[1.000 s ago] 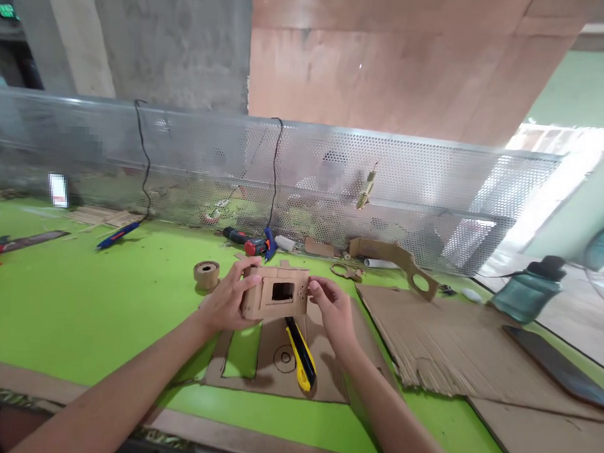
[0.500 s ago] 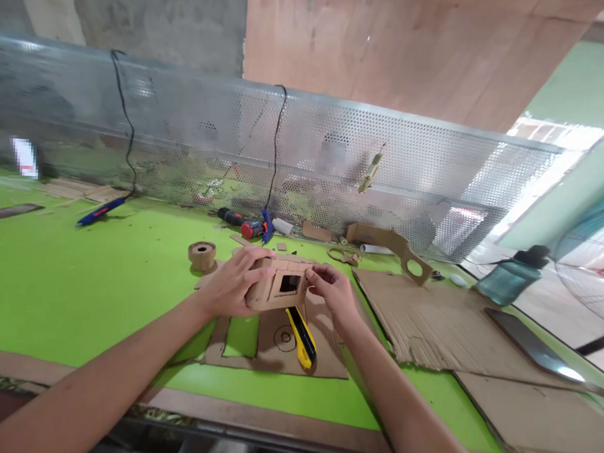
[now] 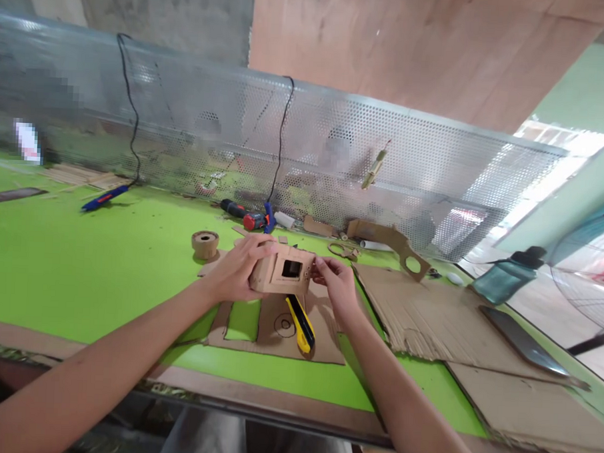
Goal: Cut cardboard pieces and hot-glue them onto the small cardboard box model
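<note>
Knife [image 3: 300,324] on cardboard sheet [image 3: 267,326]

At the centre of the frame, the left hand [image 3: 237,267] grips a cardboard box [image 3: 291,271] with a rectangular opening, and the right hand [image 3: 334,278] pinches its right edge. Just below, a yellow-and-black cutter [image 3: 302,325] lies on cut cardboard [image 3: 270,328] over the green surface [image 3: 145,266].

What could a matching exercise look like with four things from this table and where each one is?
Things:
1. Cardboard box
2. Yellow-and-black cutter
3. Cardboard ring
4. Teal bottle

Places:
A. Left of the drill
B. Beyond the dark slab
C. In the left hand
D. On cardboard with drawn circles

Pairs: 1-C, 2-D, 3-A, 4-B
</note>
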A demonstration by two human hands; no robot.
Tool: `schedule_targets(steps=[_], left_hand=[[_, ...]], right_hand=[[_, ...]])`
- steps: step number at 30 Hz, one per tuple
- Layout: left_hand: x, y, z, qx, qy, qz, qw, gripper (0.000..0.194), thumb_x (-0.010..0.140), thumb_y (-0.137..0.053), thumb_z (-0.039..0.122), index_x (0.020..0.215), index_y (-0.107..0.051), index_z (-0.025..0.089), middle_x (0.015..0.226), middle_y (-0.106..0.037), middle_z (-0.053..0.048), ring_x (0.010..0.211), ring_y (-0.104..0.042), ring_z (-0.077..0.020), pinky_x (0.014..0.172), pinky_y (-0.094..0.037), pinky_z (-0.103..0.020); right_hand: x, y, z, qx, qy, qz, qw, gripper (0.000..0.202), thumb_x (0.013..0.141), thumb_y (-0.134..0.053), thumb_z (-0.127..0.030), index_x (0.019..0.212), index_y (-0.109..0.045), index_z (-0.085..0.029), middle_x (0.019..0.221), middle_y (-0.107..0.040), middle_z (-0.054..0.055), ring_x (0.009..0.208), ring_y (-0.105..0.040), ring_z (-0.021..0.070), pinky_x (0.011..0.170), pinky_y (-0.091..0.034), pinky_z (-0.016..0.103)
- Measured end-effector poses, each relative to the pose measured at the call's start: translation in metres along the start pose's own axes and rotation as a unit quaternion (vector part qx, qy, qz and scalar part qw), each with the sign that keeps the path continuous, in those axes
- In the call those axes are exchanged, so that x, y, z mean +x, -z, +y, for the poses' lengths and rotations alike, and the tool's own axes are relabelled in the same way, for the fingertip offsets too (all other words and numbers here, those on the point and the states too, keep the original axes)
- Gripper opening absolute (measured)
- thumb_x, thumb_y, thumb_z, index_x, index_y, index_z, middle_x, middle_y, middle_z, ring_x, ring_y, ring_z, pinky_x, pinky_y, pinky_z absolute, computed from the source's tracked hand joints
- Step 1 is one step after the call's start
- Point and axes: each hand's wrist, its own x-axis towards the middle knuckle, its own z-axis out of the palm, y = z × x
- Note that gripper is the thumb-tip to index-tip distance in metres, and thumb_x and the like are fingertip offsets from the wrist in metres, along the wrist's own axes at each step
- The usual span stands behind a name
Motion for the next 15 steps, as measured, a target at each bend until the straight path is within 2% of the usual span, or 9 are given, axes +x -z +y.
schedule_targets(steps=[5,10,15], left_hand=[[0.0023,-0.0014,0.001,-0.018,-0.011,0.003,1.0,0.099,0.085,-0.085,0.034,0.162,-0.023,0.025,0.148,-0.049,-0.025,0.136,-0.056,-0.0411,0.108,-0.051,-0.064],[0.0049,-0.0021,0.0032,-0.025,-0.026,0.007,0.999,0.102,0.084,-0.086,0.034,0.163,-0.023,0.029,0.148,-0.05,-0.023,0.137,-0.054,-0.0412,0.108,-0.051,-0.064],[0.0038,-0.0069,0.0049,-0.017,-0.004,0.015,1.0,0.098,0.086,-0.084,0.033,0.164,-0.024,0.029,0.149,-0.05,-0.023,0.137,-0.054,-0.0407,0.11,-0.05,-0.064]], right_hand=[[-0.0044,-0.0035,-0.0037,-0.025,0.017,0.0,1.0,0.057,0.073,-0.085,-0.072,0.082,-0.073,-0.016,0.072,-0.071,0.006,0.061,-0.063,0.0166,0.061,-0.054,0.031],[-0.0015,-0.0051,-0.0003,-0.049,0.069,0.017,0.996,0.056,0.074,-0.084,-0.071,0.08,-0.069,-0.018,0.069,-0.069,0.004,0.061,-0.062,0.0177,0.058,-0.053,0.032],[0.003,-0.0015,0.0038,-0.088,0.158,0.067,0.981,0.035,0.083,-0.08,-0.055,0.084,-0.073,-0.021,0.08,-0.073,0.005,0.073,-0.067,0.0209,0.069,-0.057,0.036]])
